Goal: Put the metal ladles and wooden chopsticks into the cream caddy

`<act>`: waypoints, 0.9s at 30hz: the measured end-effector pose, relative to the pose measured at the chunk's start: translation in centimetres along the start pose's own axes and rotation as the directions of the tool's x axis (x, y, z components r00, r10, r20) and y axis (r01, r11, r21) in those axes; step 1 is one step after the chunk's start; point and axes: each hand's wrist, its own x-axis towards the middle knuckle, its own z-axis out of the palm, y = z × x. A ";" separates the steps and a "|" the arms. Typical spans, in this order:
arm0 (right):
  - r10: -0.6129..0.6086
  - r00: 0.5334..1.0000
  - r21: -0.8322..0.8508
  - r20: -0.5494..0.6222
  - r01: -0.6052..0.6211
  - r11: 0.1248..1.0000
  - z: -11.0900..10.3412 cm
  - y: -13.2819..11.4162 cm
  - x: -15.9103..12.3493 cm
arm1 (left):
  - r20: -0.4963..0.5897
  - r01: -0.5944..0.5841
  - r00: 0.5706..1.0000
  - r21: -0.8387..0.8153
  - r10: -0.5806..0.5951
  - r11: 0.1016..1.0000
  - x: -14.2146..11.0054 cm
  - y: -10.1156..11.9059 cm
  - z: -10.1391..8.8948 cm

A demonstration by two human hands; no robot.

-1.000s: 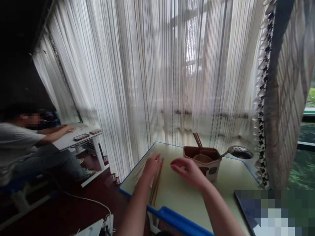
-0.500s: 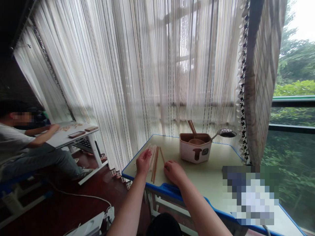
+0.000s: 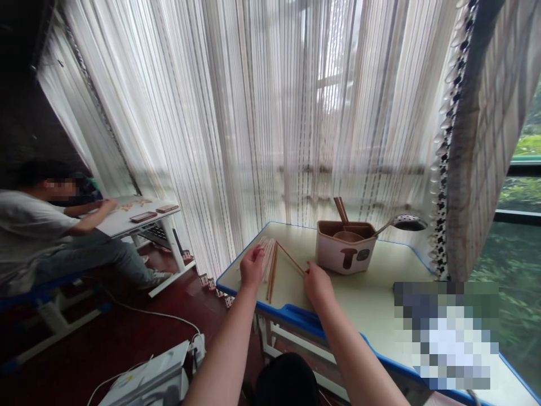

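My right hand (image 3: 318, 283) is closed on the near end of a brown chopstick (image 3: 291, 259), which slants away to the left just above or on the table (image 3: 355, 299). My left hand (image 3: 252, 267) is curled with its fingers together, over the left side of the chopsticks; what it holds, if anything, is hidden. Beside it lies a bunch of pale chopsticks (image 3: 267, 260). A few brown chopsticks (image 3: 273, 281) lie along the right side of that bunch. Past my right hand stands a white and brown utensil holder (image 3: 338, 256).
In the holder stand brown chopsticks (image 3: 341, 211), a brown round-bowled utensil (image 3: 349, 237) and a slotted spoon (image 3: 408, 221) sticking out right. A blurred-out object (image 3: 452, 338) lies at the table's right. Left, another person (image 3: 38, 225) sits at a white table (image 3: 120, 226).
My right hand has turned and lifted the chopstick's near end to the right, so it slants more. My left hand stays by the pale chopsticks. The camera view has shifted slightly.
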 end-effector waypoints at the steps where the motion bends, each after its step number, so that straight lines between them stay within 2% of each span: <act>1: -0.009 0.999 0.032 -0.033 0.010 0.999 -0.1 0.0 0.0 | 0.001 0.017 1.000 -0.037 -0.017 0.999 0.0 0.1 0.0; 5: -0.172 0.975 0.158 -0.137 0.193 0.968 -0.7 -0.8 -0.2 | 0.077 0.129 0.990 -0.171 -0.117 0.977 0.0 0.6 -0.1; 8: -0.332 0.931 0.207 -0.151 0.358 0.910 -0.6 -1.6 -0.5 | 0.117 0.204 0.977 -0.262 -0.179 0.943 -0.1 1.0 -0.3; 10: -0.396 0.909 0.222 -0.132 0.416 0.882 -0.4 -1.9 -0.7 | 0.141 0.238 0.969 -0.296 -0.204 0.925 -0.2 1.2 -0.5; 16: -0.403 0.913 0.249 -0.066 0.406 0.879 -0.5 -2.3 -1.1 | 0.171 0.318 0.947 -0.378 -0.272 0.870 -0.3 1.3 -0.8; 21: -0.426 0.905 0.237 -0.014 0.417 0.878 -1.3 -2.6 -1.7 | 0.276 0.389 0.917 -0.444 -0.290 0.807 -0.6 1.3 -0.8; 24: -0.418 0.907 0.243 -0.042 0.415 0.877 -1.6 -2.7 -1.9 | 0.311 0.420 0.899 -0.411 -0.309 0.809 -0.5 2.0 -0.3; 27: -0.398 0.913 0.304 -0.088 0.405 0.863 -1.7 -2.6 -1.8 | 0.294 0.399 0.908 -0.384 -0.299 0.833 -0.3 3.6 1.0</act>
